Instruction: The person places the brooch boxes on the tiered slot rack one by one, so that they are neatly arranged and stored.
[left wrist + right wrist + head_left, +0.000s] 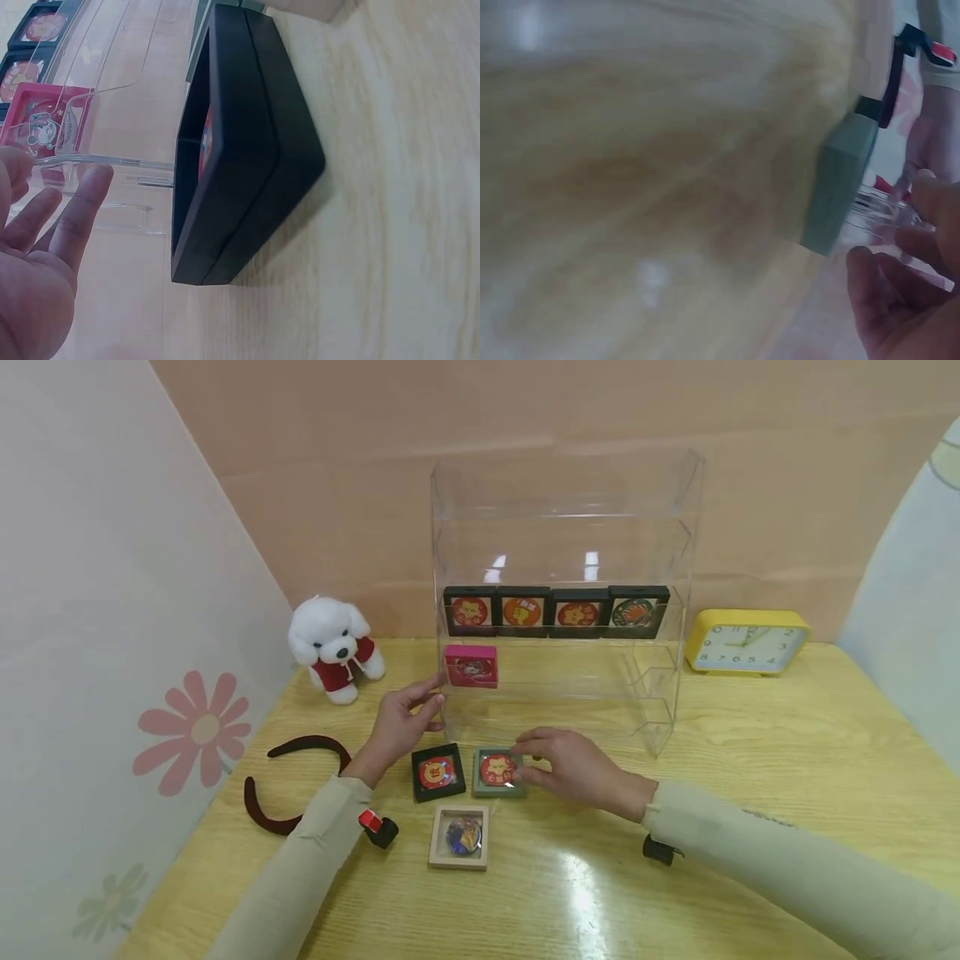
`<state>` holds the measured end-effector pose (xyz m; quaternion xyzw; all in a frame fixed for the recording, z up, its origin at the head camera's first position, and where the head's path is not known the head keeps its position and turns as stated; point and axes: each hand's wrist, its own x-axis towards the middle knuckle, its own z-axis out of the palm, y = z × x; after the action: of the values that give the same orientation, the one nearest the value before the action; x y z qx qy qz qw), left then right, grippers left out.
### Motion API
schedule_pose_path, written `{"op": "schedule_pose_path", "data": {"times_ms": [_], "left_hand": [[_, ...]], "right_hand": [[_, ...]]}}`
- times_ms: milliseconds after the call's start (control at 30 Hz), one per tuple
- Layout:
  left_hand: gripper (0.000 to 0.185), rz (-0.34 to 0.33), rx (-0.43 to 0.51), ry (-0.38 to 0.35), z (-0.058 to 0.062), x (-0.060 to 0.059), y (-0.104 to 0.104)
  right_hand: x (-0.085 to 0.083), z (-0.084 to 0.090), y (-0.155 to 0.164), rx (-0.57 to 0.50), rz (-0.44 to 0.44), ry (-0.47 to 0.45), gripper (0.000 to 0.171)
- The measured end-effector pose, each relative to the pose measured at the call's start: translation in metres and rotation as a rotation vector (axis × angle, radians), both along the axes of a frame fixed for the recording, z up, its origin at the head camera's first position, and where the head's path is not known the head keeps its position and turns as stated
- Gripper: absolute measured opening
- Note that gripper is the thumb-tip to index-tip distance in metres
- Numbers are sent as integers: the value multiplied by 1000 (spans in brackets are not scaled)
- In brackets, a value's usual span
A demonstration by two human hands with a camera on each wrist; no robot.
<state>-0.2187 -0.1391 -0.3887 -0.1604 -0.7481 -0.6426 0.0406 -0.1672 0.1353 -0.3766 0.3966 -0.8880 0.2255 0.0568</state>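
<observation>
My left hand (405, 720) is at the left side of a clear acrylic rack (566, 547), its fingertips right at the side panel's edge. In the left wrist view, the left hand's fingers (75, 217) look loosely extended beside that edge. Below it a black square frame (438, 772) with a red-and-gold badge lies on the table. My right hand (573, 768) hovers at the right edge of a green frame (498, 772) with a red star badge. The right wrist view shows its fingers (866, 289) loosely bent, apart from the green frame. Nearer lies a light wooden frame (460, 837) holding a round badge.
On the rack, several black frames (525, 612) stand in a row above a pink frame (471, 667). A white plush dog (330, 643) sits left of the rack, a yellow clock (747, 642) right. A dark headband (311, 742) lies by the left forearm.
</observation>
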Motion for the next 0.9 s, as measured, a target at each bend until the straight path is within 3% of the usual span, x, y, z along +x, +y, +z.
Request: {"op": "schedule_pose_path", "data": {"times_ms": [433, 900], "left_hand": [[38, 2, -4, -3, 1, 1, 0], [38, -20, 10, 29, -1, 0, -2]], "right_hand": [[2, -8, -6, 185, -89, -110, 50], [4, -9, -9, 153, -122, -196, 69]]}}
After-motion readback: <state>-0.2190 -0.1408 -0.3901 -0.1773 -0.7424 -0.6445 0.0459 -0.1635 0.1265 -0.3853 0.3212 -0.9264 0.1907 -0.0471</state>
